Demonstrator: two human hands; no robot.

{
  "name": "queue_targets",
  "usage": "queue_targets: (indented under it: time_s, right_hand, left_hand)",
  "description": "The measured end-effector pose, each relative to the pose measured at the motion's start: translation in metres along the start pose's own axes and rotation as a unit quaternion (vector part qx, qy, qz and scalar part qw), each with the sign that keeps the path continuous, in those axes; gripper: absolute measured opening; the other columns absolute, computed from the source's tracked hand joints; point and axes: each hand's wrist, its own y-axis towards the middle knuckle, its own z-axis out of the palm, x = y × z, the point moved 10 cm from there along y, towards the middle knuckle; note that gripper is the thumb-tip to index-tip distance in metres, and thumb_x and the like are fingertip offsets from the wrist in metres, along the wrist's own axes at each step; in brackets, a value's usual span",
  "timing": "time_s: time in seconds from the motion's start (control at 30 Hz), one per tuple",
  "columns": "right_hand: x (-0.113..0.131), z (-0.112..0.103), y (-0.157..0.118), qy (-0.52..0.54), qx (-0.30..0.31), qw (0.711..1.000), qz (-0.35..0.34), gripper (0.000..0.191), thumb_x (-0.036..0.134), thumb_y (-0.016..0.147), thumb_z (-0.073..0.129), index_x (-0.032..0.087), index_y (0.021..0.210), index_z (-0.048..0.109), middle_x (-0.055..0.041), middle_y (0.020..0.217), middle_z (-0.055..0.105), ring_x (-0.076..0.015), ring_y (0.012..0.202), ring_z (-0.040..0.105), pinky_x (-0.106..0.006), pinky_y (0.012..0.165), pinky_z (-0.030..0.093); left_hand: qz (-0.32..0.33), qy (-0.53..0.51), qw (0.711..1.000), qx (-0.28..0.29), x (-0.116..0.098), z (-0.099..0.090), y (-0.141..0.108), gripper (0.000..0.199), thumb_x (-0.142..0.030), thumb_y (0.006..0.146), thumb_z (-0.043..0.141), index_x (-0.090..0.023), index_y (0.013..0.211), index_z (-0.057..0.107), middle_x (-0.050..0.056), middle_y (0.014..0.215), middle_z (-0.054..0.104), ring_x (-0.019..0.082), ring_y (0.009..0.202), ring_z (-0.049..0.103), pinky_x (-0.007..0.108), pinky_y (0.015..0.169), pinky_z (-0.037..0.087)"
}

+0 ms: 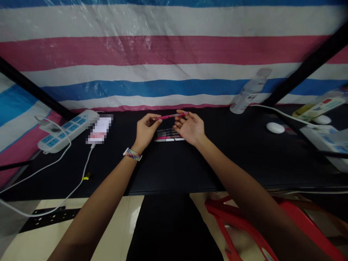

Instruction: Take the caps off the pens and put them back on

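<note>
A red pen (172,116) is held level above the black table, stretched between both hands. My left hand (146,129) pinches its left end between thumb and fingers. At the other end, my right hand (190,127) grips the pen near its tip with thumb and index finger, palm turned up and the other fingers curled loosely. Beneath and between the hands, several pens (168,135) lie side by side on the table, with dark, pink and white barrels. The right hand's fingers hide part of their right ends.
A white power strip (69,131) and a charging phone (100,129) are at the left. Toward the right stand a clear bottle (248,92), a white oval object (275,127) and a bottle of yellow liquid (318,107). Cables cross both sides; a red chair (244,221) is below.
</note>
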Motion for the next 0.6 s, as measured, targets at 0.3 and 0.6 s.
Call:
queue_targets:
  time_s: [0.3,0.6]
  right_hand:
    - [0.0013,0.0023,-0.0004,-0.015,0.007,1.000,-0.010,0.041,0.052,0.094,0.052,0.023,0.109,0.077,-0.0087,0.088,0.071,-0.0242,0.080,0.060,-0.043,0.080,0.057]
    - [0.0013,0.0011,0.0006,-0.010,0.002,1.000,-0.020,0.031,0.048,0.094,0.058,0.024,0.105,0.075,-0.0074,0.086,0.070,-0.0240,0.081,0.061,-0.043,0.081,0.056]
  left_hand:
    - [-0.001,-0.004,1.000,0.001,0.0021,0.0000,0.0002,0.012,-0.025,0.090,0.084,-0.021,0.101,0.081,0.005,0.096,0.080,0.019,0.089,0.073,0.035,0.086,0.059]
    - [0.005,0.007,1.000,0.004,-0.0001,0.0015,-0.0003,0.012,-0.026,0.090,0.084,-0.022,0.101,0.081,0.005,0.097,0.081,0.019,0.089,0.073,0.035,0.086,0.060]
